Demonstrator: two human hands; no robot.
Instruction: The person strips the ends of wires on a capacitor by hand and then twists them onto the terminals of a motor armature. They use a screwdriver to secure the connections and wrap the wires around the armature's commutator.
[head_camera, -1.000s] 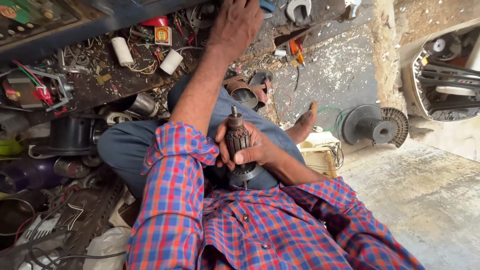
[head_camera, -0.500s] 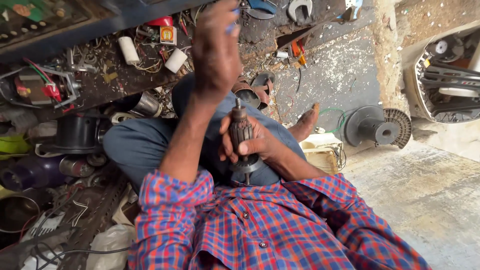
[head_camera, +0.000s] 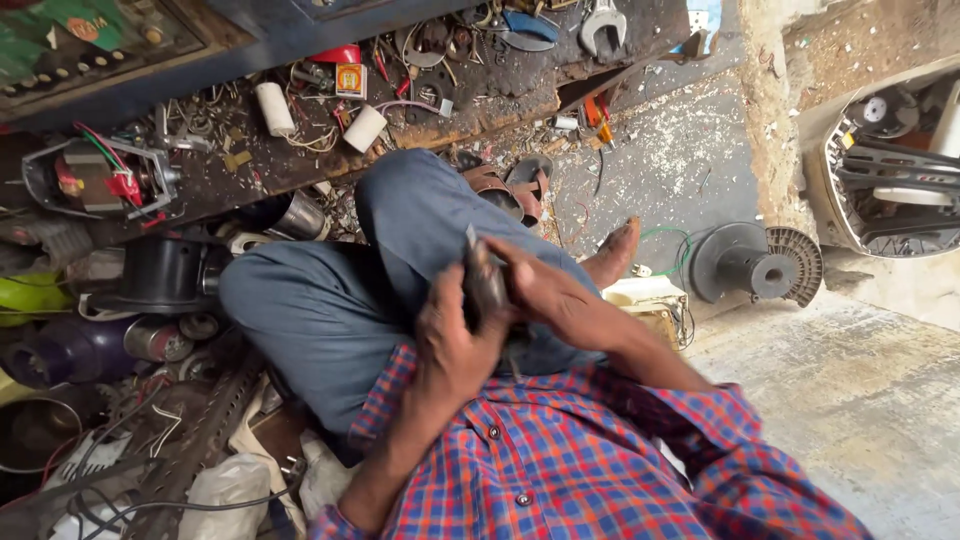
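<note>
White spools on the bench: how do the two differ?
The left white spool looks slimmer and points roughly up and down in the picture; the right white spool looks stubbier and tilts diagonally. The left one lies among loose wires, the right one near the bench edge. Both are plain white cylinders lying down.

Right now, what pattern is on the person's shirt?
A check of red, blue and orange on the shirt, seen in the head view.
</note>
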